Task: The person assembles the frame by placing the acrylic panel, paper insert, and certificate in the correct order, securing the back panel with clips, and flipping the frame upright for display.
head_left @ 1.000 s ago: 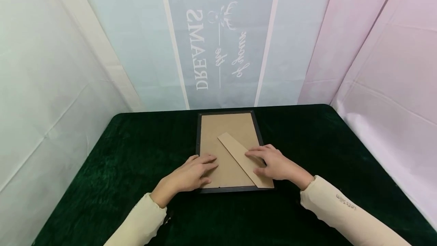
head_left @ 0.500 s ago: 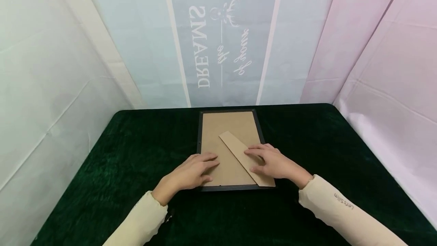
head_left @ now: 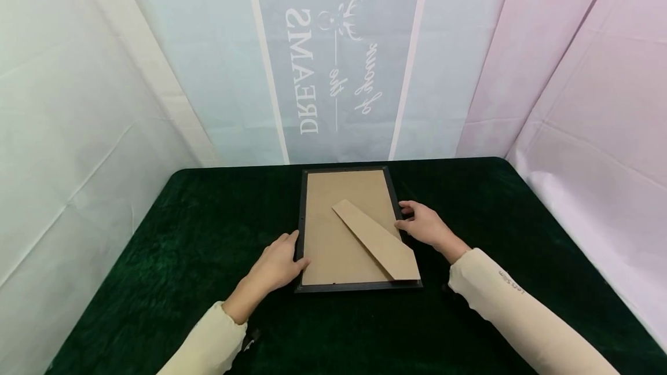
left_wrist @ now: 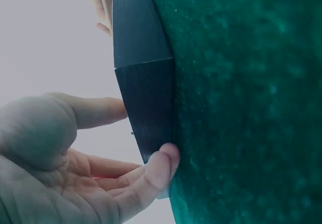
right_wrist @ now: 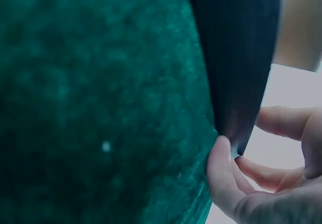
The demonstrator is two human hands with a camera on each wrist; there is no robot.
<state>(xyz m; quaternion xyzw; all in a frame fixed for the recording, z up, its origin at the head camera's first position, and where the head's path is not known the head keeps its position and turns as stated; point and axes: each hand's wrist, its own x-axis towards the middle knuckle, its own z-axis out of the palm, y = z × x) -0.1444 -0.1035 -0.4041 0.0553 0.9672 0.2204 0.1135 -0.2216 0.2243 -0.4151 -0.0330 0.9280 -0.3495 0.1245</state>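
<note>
A picture frame [head_left: 302, 207] with a black border lies back side up, its tan backing board [head_left: 344, 184] showing. A tan easel stand flap [head_left: 377, 239] slants across the board, its lower end slightly raised. My left hand [head_left: 276, 259] grips the frame's left edge near the lower corner, thumb over the top and fingers along the outer side. In the left wrist view that thumb [left_wrist: 100, 112] meets the black border. My right hand [head_left: 424, 224] holds the right edge higher up. Its fingers [right_wrist: 221, 168] reach the border's outer side in the right wrist view.
Dark green velvet cloth [head_left: 224, 219] covers the table under the frame. A pale blue and pink curtain [head_left: 443, 74] with mirrored lettering hangs behind the far edge. White fabric [head_left: 78, 161] closes off the left side.
My left hand has slid outward from the backing board to the left edge. My right hand has left the stand flap and moved up and right to the right edge. The flap's lower end now stands higher.
</note>
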